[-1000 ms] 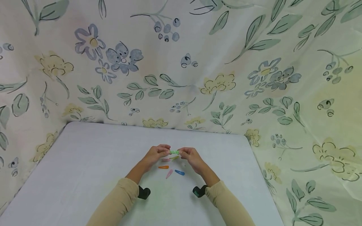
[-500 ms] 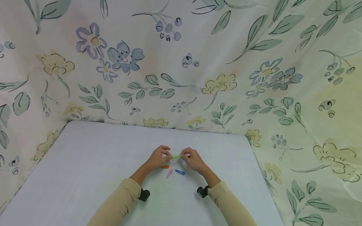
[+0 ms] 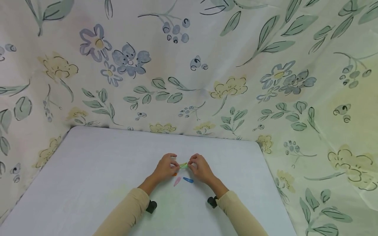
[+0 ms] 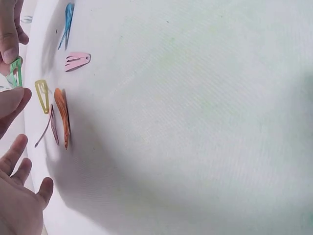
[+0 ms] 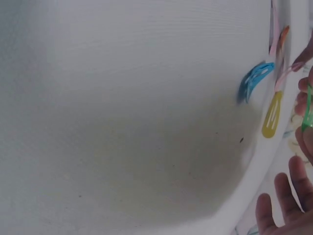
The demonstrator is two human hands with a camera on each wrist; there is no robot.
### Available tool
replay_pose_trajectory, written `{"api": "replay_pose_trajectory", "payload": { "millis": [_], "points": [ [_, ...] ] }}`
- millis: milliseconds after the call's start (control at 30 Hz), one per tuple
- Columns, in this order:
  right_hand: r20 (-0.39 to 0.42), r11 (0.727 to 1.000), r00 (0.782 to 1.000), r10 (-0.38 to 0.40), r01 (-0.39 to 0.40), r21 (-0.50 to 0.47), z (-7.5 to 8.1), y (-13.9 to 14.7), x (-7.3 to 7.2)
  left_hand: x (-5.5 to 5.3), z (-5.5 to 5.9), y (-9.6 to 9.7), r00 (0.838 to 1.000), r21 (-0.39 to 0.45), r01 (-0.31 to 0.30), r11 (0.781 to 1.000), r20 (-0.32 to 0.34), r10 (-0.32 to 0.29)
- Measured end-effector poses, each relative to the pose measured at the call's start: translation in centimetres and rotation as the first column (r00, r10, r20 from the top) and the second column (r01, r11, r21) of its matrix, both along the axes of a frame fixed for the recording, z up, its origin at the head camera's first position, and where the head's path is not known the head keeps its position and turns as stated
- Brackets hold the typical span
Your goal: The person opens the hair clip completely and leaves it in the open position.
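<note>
1. My left hand (image 3: 166,166) pinched one end of a slender, smooth green snap hair clip (image 3: 183,166) between thumb and finger, its remaining fingers spread away.
2. My right hand (image 3: 202,168) pinched the opposite end, so the clip bridged the space between both hands; whether it touched the white, finely ribbed table (image 3: 97,164), I could not tell.
3. A flat yellow snap clip with a slotted middle (image 5: 269,125) lay close by.
4. Nearer me were a tapered pink snap clip (image 3: 177,181) and, just beside it, a curved blue snap clip (image 3: 188,180).
5. An orange snap clip (image 4: 62,112), partly hidden by my left hand in the head view, lay beside a second, splayed pink clip (image 4: 54,128).
</note>
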State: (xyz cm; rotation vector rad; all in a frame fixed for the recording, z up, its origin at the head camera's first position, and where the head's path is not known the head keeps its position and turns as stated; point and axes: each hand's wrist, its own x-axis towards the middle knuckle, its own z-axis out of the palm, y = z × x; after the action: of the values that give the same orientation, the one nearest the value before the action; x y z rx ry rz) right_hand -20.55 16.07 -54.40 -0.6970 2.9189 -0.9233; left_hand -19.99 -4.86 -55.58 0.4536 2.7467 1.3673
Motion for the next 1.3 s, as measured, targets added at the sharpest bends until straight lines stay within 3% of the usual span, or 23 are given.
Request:
{"api": "replay_pose_trajectory", "payload": {
  "millis": [133,400,533,833,1300],
  "points": [
    [-0.006,0.999,1.000,0.012,-0.012,0.043,-0.4,0.2,0.1,0.2,-0.2,-0.1,0.998,-0.021,0.037,0.999,-0.049,-0.038],
    [-0.042,0.994,0.998,0.052,-0.048,0.093,-0.9,0.3,0.4,0.6,-0.7,-0.2,0.994,-0.149,0.069,0.986,-0.077,-0.081],
    [-0.038,0.994,0.998,0.058,-0.054,0.099,-1.2,0.3,0.3,0.8,-0.6,-0.2,0.990,-0.164,0.081,0.983,-0.098,-0.098],
    [-0.024,0.992,0.998,0.062,-0.058,0.113,-2.0,0.4,0.3,0.7,-0.3,-0.3,0.996,-0.154,0.067,0.986,-0.043,-0.075],
    [0.027,0.991,0.997,0.078,-0.081,0.102,-1.4,0.6,0.5,0.5,0.1,-0.6,0.995,-0.131,0.103,0.986,0.007,-0.103]
  ]
}}
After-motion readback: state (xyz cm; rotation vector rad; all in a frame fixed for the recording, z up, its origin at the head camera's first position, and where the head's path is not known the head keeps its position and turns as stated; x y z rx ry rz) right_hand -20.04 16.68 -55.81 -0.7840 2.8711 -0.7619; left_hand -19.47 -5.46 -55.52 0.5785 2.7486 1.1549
